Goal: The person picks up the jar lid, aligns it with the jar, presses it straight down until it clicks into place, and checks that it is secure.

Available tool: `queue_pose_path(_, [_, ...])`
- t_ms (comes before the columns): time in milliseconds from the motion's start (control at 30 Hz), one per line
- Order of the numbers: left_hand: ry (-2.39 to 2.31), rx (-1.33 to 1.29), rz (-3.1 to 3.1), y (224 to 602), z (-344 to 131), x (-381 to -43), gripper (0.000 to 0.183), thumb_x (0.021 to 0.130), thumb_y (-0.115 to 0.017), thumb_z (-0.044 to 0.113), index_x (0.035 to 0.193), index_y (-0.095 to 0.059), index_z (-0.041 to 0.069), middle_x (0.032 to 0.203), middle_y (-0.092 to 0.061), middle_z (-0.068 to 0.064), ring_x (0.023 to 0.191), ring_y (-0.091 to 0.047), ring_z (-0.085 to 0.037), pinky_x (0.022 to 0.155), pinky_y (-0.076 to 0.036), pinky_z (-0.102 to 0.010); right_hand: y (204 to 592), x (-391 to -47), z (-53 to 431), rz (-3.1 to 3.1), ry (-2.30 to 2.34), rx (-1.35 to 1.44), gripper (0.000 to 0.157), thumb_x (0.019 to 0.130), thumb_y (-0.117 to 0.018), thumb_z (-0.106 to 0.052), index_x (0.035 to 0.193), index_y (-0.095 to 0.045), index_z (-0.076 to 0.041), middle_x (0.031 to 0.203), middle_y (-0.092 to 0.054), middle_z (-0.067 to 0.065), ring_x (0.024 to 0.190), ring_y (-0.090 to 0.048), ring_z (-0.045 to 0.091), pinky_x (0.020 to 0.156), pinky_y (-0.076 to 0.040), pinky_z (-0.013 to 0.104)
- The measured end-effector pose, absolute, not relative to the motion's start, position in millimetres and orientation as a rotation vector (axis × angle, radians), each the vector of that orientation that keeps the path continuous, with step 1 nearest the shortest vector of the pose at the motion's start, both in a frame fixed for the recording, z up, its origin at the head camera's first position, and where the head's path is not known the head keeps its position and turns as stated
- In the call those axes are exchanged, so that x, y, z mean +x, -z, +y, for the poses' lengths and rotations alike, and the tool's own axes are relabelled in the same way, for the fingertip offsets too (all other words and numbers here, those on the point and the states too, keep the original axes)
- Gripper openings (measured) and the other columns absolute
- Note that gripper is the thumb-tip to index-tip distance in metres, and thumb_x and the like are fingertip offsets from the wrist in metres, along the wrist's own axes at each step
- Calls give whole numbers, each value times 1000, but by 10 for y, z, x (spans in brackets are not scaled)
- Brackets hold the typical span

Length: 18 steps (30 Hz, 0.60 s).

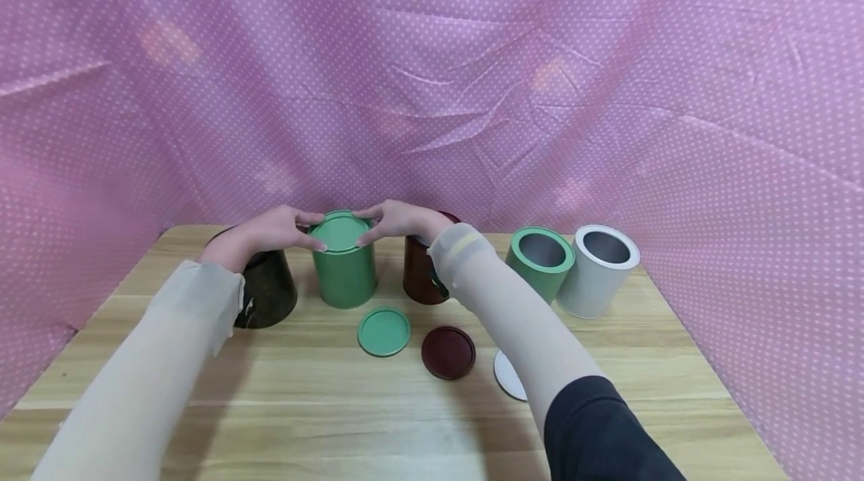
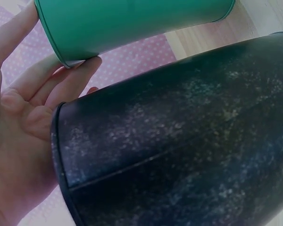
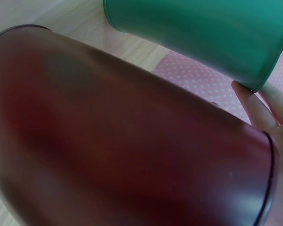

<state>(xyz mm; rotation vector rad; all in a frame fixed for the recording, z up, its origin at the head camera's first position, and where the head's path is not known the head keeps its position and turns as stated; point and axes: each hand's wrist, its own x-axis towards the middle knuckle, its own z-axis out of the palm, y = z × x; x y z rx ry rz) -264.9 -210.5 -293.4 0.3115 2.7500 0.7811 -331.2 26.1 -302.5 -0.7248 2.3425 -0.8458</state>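
Note:
A tall green can [image 1: 346, 280] stands near the back of the table, its green lid [image 1: 340, 231] lying within the rim. My left hand [image 1: 273, 229] holds the left side of the rim, thumb at the front and fingers farther back. On the opposite side my right hand [image 1: 403, 220] grips the rim the same way. Under the left wrist is a dark, mottled can [image 2: 179, 132], which fills much of the left wrist view. A dark red can [image 3: 127, 127] stands below the right forearm and is partly hidden by it in the head view.
In front lie a loose green lid [image 1: 384, 332], a dark red lid [image 1: 448, 353] and a white lid [image 1: 508, 376], the last partly covered by my right arm. An open green can [image 1: 529, 275] and an open white can [image 1: 590, 290] stand at right. Pink dotted cloth [image 1: 432, 91] surrounds the table.

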Motion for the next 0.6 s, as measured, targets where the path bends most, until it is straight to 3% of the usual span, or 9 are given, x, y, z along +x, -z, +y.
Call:
queue_pose_path(200, [-789,320,2745,2972,-2113,-2635,77,87,-70,39,146,-39,2,144,-45,-25,131,-44,-44,107,-34,-62,3042,-3307,256,2330,841,-720,72,83,-75,-42,146,-42,-35,150,-45,2,141,-36,24,118,-25,50])
queue_pose_path(400, [-794,341,2744,3002,-2114,-2622,75,89,-69,38,147,-38,1,143,-47,-25,131,-45,-44,107,-36,-60,3076,-3290,260,2338,846,-791,72,86,-72,-39,149,-39,-26,149,-46,4,139,-40,25,117,-28,48])
queue_pose_path(600, [-865,362,2765,2952,-2138,-2607,76,90,-67,42,150,-35,9,151,-35,-25,139,-32,-45,110,-29,-62,3052,-3283,326,2339,991,-855,73,89,-69,-39,151,-35,-22,155,-37,-1,143,-34,20,118,-28,42])
